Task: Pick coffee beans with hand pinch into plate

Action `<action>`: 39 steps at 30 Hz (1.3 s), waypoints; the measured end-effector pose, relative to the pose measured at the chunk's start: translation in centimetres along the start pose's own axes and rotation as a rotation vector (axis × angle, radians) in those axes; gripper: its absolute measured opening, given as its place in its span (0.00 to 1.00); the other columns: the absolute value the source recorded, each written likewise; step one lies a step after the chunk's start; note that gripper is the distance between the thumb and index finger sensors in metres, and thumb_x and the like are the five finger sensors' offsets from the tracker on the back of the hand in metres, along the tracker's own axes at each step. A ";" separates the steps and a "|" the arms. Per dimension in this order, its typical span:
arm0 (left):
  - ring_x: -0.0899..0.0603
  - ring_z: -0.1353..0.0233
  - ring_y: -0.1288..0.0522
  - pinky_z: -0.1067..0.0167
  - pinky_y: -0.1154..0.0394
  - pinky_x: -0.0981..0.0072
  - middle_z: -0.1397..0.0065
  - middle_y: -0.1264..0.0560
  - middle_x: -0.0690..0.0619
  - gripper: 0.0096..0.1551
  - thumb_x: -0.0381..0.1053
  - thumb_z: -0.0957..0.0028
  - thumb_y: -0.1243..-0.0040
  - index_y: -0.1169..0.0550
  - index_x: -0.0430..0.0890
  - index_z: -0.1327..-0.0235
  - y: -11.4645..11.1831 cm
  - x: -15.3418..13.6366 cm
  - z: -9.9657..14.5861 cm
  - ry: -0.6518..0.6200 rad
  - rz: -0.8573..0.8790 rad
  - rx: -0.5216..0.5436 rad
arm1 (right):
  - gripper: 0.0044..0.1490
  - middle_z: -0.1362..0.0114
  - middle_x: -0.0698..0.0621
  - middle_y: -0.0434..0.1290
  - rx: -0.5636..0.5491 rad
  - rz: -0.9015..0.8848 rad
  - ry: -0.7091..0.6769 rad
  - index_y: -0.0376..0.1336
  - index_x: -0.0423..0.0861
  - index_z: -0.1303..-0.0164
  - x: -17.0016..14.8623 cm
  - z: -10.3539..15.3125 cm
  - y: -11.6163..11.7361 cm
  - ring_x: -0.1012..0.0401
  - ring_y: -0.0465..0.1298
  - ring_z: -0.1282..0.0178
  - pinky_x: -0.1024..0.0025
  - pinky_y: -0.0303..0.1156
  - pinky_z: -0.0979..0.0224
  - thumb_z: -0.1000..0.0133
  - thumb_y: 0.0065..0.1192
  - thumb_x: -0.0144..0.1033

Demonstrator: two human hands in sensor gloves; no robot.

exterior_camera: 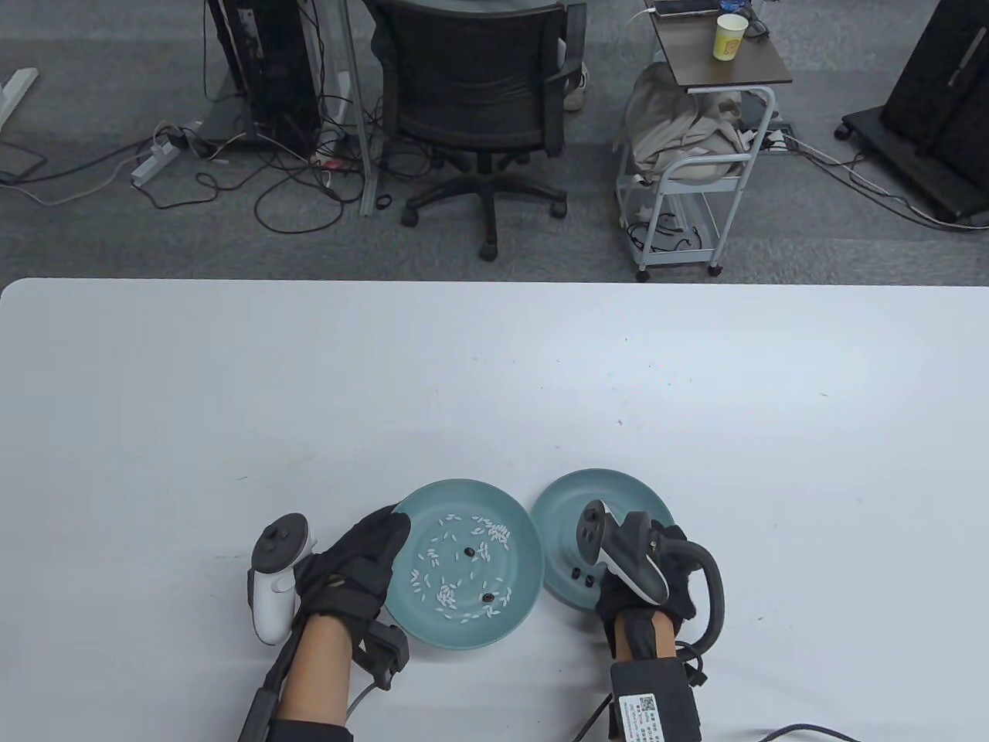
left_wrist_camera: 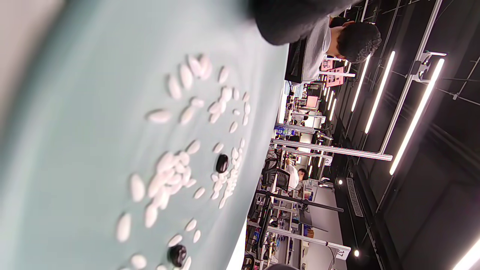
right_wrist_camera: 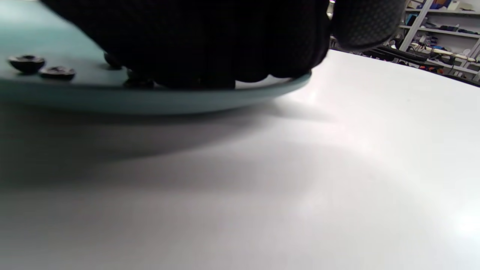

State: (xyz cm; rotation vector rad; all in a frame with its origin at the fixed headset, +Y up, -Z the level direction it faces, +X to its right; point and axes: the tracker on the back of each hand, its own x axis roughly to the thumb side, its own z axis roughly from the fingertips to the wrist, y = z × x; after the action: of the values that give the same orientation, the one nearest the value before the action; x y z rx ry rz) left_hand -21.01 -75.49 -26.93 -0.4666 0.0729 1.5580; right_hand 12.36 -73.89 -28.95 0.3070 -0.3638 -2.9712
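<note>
Two teal plates lie side by side near the table's front edge. The left plate [exterior_camera: 433, 626] holds many white grains and two dark coffee beans [exterior_camera: 467, 552]. The same beans show in the left wrist view [left_wrist_camera: 222, 163]. My left hand [exterior_camera: 371, 556] grips this plate's left rim. The right plate [exterior_camera: 618, 487] holds two coffee beans [exterior_camera: 583, 576] to the left of my right hand [exterior_camera: 614, 576]. In the right wrist view my right hand [right_wrist_camera: 195, 75] has its fingers bunched, tips down on the plate. Beans [right_wrist_camera: 27, 62] lie beside them. Whether the fingers hold a bean is hidden.
The white table [exterior_camera: 494, 386] stretches far beyond the plates. Behind its far edge stand an office chair [exterior_camera: 479, 85] and a small cart [exterior_camera: 695, 154] on the floor.
</note>
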 end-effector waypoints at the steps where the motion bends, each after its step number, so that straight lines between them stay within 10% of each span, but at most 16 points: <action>1: 0.38 0.45 0.14 0.51 0.15 0.49 0.36 0.18 0.38 0.28 0.50 0.27 0.50 0.33 0.42 0.17 0.0 0.0 0.0 0.004 0.000 0.005 | 0.23 0.29 0.45 0.68 -0.002 0.001 -0.001 0.70 0.45 0.42 0.0 0.0 0.0 0.45 0.71 0.35 0.40 0.66 0.28 0.43 0.66 0.42; 15: 0.38 0.46 0.14 0.52 0.15 0.50 0.37 0.18 0.39 0.28 0.50 0.27 0.50 0.34 0.42 0.17 0.0 0.0 -0.2 0.033 0.020 0.001 | 0.23 0.29 0.44 0.68 -0.171 -0.283 -0.006 0.71 0.46 0.41 -2.5 1.7 -3.2 0.44 0.71 0.35 0.40 0.65 0.28 0.43 0.65 0.43; 27: 0.38 0.47 0.13 0.53 0.15 0.50 0.38 0.17 0.39 0.28 0.50 0.27 0.50 0.33 0.41 0.17 0.1 0.1 -0.2 0.045 0.003 -0.011 | 0.24 0.29 0.44 0.69 -0.356 -0.389 -0.275 0.71 0.46 0.42 1.8 5.7 -7.7 0.44 0.71 0.36 0.41 0.66 0.29 0.43 0.64 0.45; 39: 0.39 0.47 0.13 0.53 0.15 0.50 0.37 0.17 0.39 0.28 0.51 0.27 0.50 0.33 0.42 0.17 0.0 0.1 -0.4 0.044 0.014 -0.030 | 0.24 0.27 0.43 0.66 -0.163 -0.265 -0.500 0.71 0.46 0.41 7.9 8.7 -8.2 0.43 0.69 0.33 0.39 0.64 0.27 0.43 0.65 0.46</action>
State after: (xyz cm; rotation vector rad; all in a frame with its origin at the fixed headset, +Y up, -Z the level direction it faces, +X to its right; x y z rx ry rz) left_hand -20.92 -75.55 -27.29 -0.5251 0.0873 1.5646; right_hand 1.91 -65.25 -24.21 -0.4483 -0.1309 -3.2821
